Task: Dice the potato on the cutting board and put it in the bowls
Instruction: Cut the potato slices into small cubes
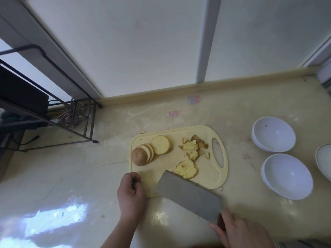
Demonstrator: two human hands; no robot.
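- Closest to the camera, the right hand has its fingers wrapped around the handle of a big cleaver. The flat grey blade angles up and left over the near edge of the cutting board, with its far corner just beside the potato bits.
- The left hand is at the near left corner of the board, fingers curled in loosely. It looks like nothing is in it, but I can't see inside the curl to be sure.
- On the board, right by the blade tip, there's a cross-cut slice still lying in its round shape.
- A bit further back on the right side of the board, near the handle hole, is a loose pile of diced pieces, some with skin on.
- On the left side of the board is the rest of the potato: a brown end piece with slices leaning against it, plus a flat round slice just behind them.
- Off to the right on the counter are two white bowls, a near bowl and a far bowl, both with no potato in them. A third dish is cut off at the frame edge.
- Far left there's a dark metal rack, with frosted window panels along the back.
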